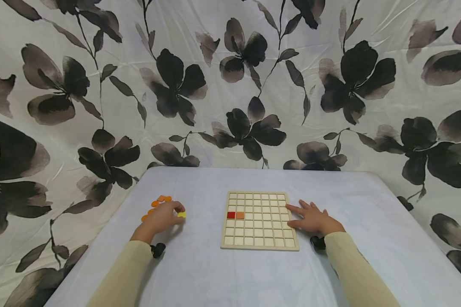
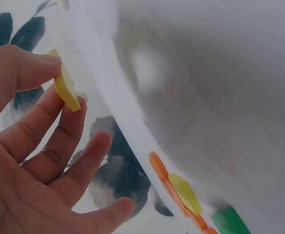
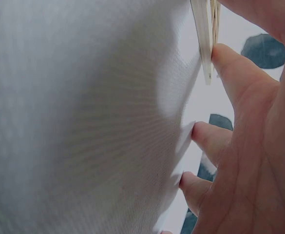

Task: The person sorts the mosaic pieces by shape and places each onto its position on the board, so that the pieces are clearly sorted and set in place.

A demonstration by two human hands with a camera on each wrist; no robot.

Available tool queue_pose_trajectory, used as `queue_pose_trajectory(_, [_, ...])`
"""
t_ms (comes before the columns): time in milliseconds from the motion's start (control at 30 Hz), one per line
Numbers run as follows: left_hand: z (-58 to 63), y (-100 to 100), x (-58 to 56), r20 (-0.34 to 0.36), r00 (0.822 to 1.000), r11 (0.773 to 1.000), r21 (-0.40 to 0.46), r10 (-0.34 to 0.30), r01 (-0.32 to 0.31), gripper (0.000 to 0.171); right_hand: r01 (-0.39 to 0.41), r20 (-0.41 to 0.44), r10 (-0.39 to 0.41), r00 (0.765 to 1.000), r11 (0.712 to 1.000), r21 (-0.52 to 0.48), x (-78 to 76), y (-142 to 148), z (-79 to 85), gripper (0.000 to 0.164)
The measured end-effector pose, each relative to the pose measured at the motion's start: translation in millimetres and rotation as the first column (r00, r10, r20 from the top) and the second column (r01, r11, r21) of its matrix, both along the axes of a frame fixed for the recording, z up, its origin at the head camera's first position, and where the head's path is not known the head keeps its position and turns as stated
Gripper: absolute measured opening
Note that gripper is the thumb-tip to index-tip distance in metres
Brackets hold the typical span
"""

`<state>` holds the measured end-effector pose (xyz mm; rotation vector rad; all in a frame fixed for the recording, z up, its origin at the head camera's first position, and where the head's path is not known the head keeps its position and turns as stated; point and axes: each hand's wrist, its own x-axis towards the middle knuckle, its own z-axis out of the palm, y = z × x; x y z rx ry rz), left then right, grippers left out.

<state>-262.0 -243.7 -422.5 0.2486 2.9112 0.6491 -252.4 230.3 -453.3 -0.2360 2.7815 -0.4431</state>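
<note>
My left hand (image 1: 162, 218) pinches a small flat yellow tile (image 1: 181, 214) between thumb and fingertips. In the left wrist view the yellow tile (image 2: 66, 84) is seen nearly edge-on, raised off the table. To the right lies a wooden grid board (image 1: 259, 244) with square cells. A red square tile (image 1: 231, 215) and an orange square tile (image 1: 240, 215) sit side by side in one row at its left edge. My right hand (image 1: 316, 218) lies with spread fingers at the board's right edge, some fingertips touching it. In the right wrist view, other fingertips (image 3: 200, 130) rest on the tablecloth.
Several orange pieces (image 1: 155, 204) lie in a curved group beside the left hand, partly hidden by it. The left wrist view also shows a yellow piece (image 2: 185, 192) and a green piece (image 2: 231, 220) there. A white cloth covers the table (image 1: 199, 273); a floral curtain (image 1: 230, 85) hangs behind.
</note>
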Motion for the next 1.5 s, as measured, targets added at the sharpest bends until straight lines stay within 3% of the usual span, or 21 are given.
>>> queue_pose_trajectory(300, [-1.2, 23.9, -9.4, -0.019, 0.999, 0.999, 0.015, -0.028, 0.028, 0.029, -0.003, 0.001, 0.003, 1.0, 1.0, -0.007, 1.4, -1.2, 1.4, 0.077])
queue_pose_trajectory(833, [-7.1, 66.7, -21.0, 0.022, 0.999, 0.998, 0.052, -0.039, 0.037, 0.026, 0.008, 0.017, -0.008, 1.0, 1.0, -0.011, 1.8, -1.2, 4.0, 0.077])
queue_pose_trajectory(1500, [-10.7, 116.1, -23.9, -0.004, 0.988, 0.987, 0.05, -0.153, 0.153, 0.027, -0.005, 0.011, 0.005, 1.0, 1.0, -0.014, 0.6, 0.5, 2.2, 0.078])
